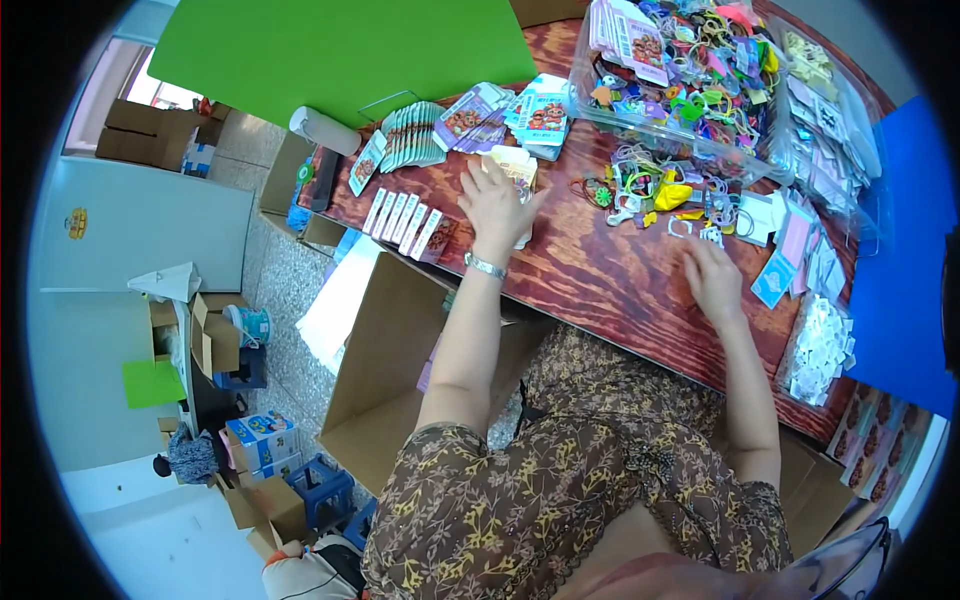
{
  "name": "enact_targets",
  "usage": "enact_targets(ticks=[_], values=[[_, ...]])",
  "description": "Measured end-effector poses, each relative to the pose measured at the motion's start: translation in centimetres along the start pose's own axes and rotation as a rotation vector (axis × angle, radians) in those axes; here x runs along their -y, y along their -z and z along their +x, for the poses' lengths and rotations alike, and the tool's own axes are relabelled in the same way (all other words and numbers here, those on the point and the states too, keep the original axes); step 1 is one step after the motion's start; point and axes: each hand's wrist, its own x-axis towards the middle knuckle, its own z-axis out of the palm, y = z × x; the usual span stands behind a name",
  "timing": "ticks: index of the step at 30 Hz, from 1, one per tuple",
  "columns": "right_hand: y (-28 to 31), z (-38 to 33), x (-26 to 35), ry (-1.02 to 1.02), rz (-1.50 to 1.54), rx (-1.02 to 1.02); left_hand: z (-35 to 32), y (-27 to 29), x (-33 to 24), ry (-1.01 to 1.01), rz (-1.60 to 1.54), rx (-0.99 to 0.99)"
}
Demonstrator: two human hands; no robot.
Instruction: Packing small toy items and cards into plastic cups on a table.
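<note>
My left hand (492,207) rests with fingers spread over the near part of a pale yellow printed card or flat pack (513,163), which it partly hides. To its left stands a row of small white-edged boxes (402,222). Beyond it lie fanned green-edged cards (412,135), purple cards (474,118) and blue cards (541,120). On the right, my right hand (712,283) hovers low over or touches the table, fingers loosely apart and nothing visible in them. Just past its fingertips are small white pieces (710,234) and a loose pile of colourful corded trinkets (640,185).
The red-brown wooden table (600,275) carries a clear bin of trinkets (700,150), another bin of white packets (825,130) and a bag of small white pieces (818,350). A white roll (325,130) stands at the left. Below the front edge is an open cardboard box (365,380).
</note>
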Motion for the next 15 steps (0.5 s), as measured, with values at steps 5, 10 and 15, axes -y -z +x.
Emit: enact_targets(ticks=[5, 10, 15], values=[[-1.1, 0.7, 2.8, 0.063, 0.010, 0.052, 1.5, -1.1, 2.3, 0.239, -0.226, 0.531], [-1.2, 0.6, 3.6, 0.092, 0.025, 0.050, 0.8, 0.2, 2.2, 0.191, -0.188, 0.378], [-0.2, 2.8, 8.9, -0.114, 0.652, 0.146, -1.1, 4.7, -1.9, 0.161, -0.620, 0.105]])
